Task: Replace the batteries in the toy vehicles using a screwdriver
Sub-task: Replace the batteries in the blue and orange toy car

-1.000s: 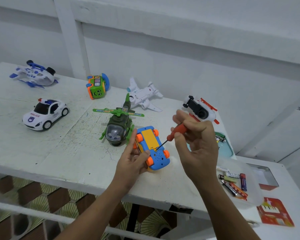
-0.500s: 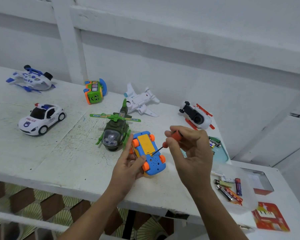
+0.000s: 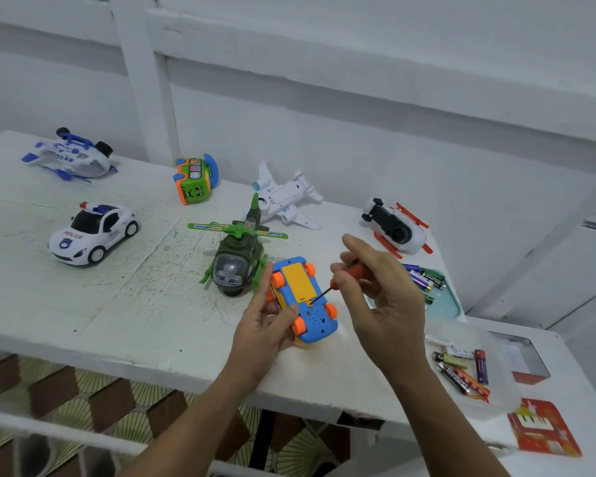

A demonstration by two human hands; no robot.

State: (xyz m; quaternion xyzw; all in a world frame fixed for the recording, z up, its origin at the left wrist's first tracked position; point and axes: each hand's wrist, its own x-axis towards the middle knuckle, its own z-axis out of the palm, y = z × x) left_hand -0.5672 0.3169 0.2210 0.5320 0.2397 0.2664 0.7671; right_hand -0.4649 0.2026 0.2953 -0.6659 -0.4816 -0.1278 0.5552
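**Subject item:** a blue and yellow plastic toy car [image 3: 315,320] with orange wheels lies upside down near the front edge of the white worktop [image 3: 83,297], just beside a green plastic toy helicopter [image 3: 236,259]. Its long axis runs away from the person, with the near end swung slightly right.

**Left hand** [image 3: 265,325]: the fingers are curled round the car's left flank and the thumb rests against a near wheel, gripping the car and steadying it.

**Right hand** [image 3: 382,294]: the fingers [image 3: 339,278] pinch the orange handle of a small screwdriver [image 3: 356,270].

**Governing relation:** the screwdriver shaft slants down and left from the right hand, across the car's long axis. Its tip sits at the near edge of the yellow battery cover [image 3: 296,280], on the car's midline. Whether the tip is seated in a screw head cannot be determined at this size.

**Assessment:** the step in hand appears to be working the cover screw, and the cover is in place. Only the right hand is positioned to turn, so the left must hold the car against the twist.

**Supplies:** loose batteries [image 3: 424,278] lie in a pale teal tray [image 3: 453,306] to the right. More lie in a clear plastic box [image 3: 503,373] nearer the person.
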